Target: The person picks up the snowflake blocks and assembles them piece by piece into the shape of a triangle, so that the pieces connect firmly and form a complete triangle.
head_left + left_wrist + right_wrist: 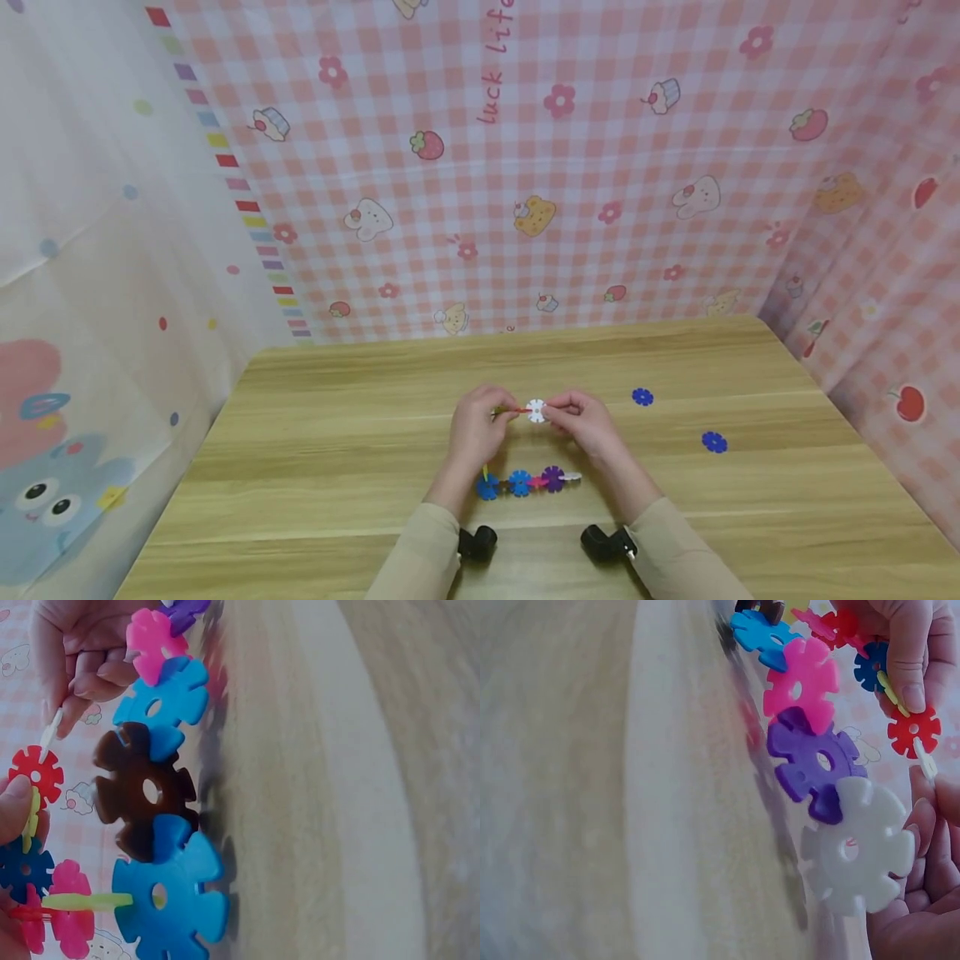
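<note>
My left hand [478, 425] pinches a chain of slotted plastic snowflake discs near its yellow disc [31, 817] and red disc [51, 777]. With thumb and fingers, my right hand [591, 423] holds a white disc [536, 410] whose edge meets the red disc's rim. Further along that chain are a dark blue disc [15, 866] and a pink disc [73, 911], partly behind the left fingers. Below the hands, more linked discs stand on the table: light blue [176, 889], brown [124, 787], pink [814, 679], purple [791, 754] and white [877, 825].
Two loose blue discs, one farther back [642, 397] and one nearer [715, 442], lie right of the hands on the wooden table [337, 458]. A pink checked cloth [480, 183] hangs behind it. Black wrist cameras sit at both forearms.
</note>
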The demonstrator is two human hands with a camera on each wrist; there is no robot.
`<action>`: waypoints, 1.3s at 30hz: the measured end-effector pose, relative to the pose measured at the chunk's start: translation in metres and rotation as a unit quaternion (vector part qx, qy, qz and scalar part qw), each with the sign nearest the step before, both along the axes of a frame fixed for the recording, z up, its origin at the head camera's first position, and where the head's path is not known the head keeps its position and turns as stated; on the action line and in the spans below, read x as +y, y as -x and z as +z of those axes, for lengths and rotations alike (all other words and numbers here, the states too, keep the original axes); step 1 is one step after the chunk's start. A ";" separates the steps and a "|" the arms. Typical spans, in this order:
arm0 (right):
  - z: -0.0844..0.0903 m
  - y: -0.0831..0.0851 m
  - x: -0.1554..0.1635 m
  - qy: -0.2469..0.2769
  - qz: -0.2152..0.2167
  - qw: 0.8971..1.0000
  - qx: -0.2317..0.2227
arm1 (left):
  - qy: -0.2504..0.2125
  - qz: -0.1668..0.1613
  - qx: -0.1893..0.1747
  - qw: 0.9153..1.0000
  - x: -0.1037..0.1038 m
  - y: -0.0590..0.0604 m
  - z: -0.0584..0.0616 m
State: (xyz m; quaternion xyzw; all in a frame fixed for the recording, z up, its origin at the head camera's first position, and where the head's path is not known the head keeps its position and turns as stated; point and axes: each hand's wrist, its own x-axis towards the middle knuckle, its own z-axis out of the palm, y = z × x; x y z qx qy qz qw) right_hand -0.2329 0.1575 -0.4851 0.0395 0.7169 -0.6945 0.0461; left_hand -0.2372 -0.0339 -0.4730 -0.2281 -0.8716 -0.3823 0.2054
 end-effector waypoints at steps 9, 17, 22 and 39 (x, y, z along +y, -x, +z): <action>-0.001 0.001 0.003 0.013 0.001 1.000 -0.005 | 0.017 -0.003 -0.029 0.999 -0.001 0.001 0.002; -0.001 0.001 0.004 0.024 0.006 1.000 -0.004 | 0.082 -0.013 -0.011 0.997 0.003 0.002 0.005; 0.001 0.000 0.001 0.041 0.023 0.999 0.003 | 0.099 -0.013 0.003 0.995 0.007 0.003 0.006; -0.003 0.002 0.015 0.010 0.059 0.998 0.034 | 0.094 -0.005 0.013 0.995 0.009 0.001 0.006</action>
